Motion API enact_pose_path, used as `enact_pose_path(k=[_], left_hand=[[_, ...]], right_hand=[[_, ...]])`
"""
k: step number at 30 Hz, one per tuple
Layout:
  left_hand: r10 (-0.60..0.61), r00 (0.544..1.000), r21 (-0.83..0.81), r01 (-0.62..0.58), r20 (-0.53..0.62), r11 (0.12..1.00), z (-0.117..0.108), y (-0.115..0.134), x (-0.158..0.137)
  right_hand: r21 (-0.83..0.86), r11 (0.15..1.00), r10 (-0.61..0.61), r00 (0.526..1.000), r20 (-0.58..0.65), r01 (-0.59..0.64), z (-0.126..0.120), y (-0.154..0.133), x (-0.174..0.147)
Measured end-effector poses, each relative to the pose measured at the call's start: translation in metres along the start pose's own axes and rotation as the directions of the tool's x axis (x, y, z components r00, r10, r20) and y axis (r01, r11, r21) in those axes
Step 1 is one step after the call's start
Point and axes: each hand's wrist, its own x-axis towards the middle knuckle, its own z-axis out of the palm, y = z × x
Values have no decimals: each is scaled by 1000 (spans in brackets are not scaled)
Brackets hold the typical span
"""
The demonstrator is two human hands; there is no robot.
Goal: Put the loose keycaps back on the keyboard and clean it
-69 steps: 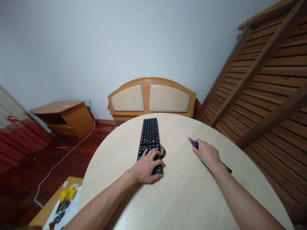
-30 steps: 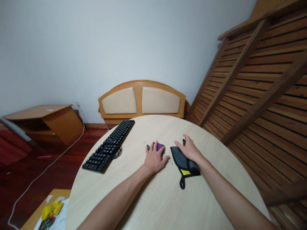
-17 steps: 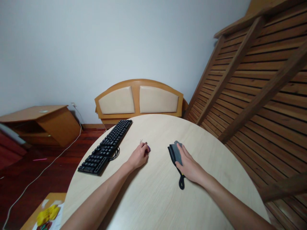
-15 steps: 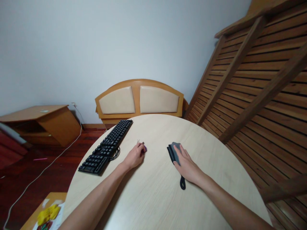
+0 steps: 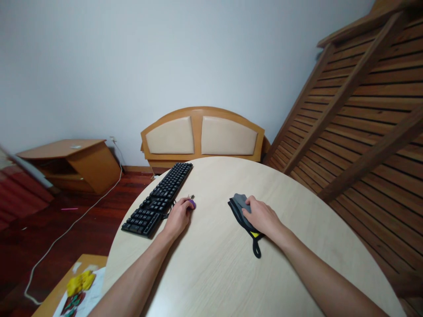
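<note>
My left hand (image 5: 180, 216) is closed on a small purple round thing (image 5: 192, 203), with small metal pieces (image 5: 191, 197) showing beyond the fingertips; it looks like a key ring, but the fingers hide most of it. This hand rests on the table just right of the black keyboard (image 5: 161, 193). My right hand (image 5: 261, 215) lies over the right side of a flat, folded grey and black cloth item (image 5: 238, 207), its fingers curled and gripping the edge. A black loop and a bit of yellow show at the item's near end.
The round pale wooden table (image 5: 214, 273) fills the front. Behind it stands a padded headboard (image 5: 229, 135), with a slatted wooden frame (image 5: 373, 132) leaning on the right. At lower left, a low board (image 5: 49, 295) bears a yellow thing (image 5: 80, 282). A white cable (image 5: 71, 225) crosses the floor.
The view has swung slightly left. My right hand has gone from lying flat to curled fingers, baring the yellow bit on the cloth item. My left hand has drawn a little nearer the keyboard.
</note>
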Motion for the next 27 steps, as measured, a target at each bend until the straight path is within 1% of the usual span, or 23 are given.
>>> enact_pose_path(k=[2, 4, 6, 8, 10, 13, 15, 17, 18, 22, 27], left_hand=[[-13, 1000, 7, 13, -8, 1000, 1, 0, 2], [-18, 1000, 9, 18, -11, 1000, 1, 1, 3], [-18, 1000, 9, 18, -11, 1000, 0, 2, 3], [-19, 1000, 11, 19, -11, 1000, -1, 3, 3], [-32, 999, 23, 32, -24, 999, -2, 6, 2], [-72, 996, 63, 75, -53, 995, -3, 10, 1], [-100, 994, 92, 104, -49, 990, -4, 13, 1], [-125, 991, 117, 128, -37, 985, -4, 15, 1], [-139, 990, 131, 142, -36, 981, -4, 17, 1], [-193, 980, 216, 197, -38, 956, -3, 20, 2], [-245, 970, 343, 230, -1, 911, -8, 21, 1]], right_hand=[[-20, 999, 35, 999, -21, -35, -10, -3, -1], [-35, 997, 61, 996, -67, -63, -15, -9, -5], [-27, 999, 37, 996, -83, -39, -13, -13, -9], [24, 997, -78, 997, -31, 78, -6, -15, -12], [92, 965, -249, 968, 45, 244, 3, -11, -14], [142, 932, -348, 932, 98, 333, 13, 4, -17], [181, 909, -403, 902, 153, 375, 18, 17, -22], [223, 895, -433, 875, 216, 387, 22, 28, -31], [232, 893, -436, 870, 231, 385, 24, 32, -36], [262, 886, -440, 873, 209, 384, 32, 40, -55], [298, 863, -476, 853, 213, 407, 36, 39, -66]])
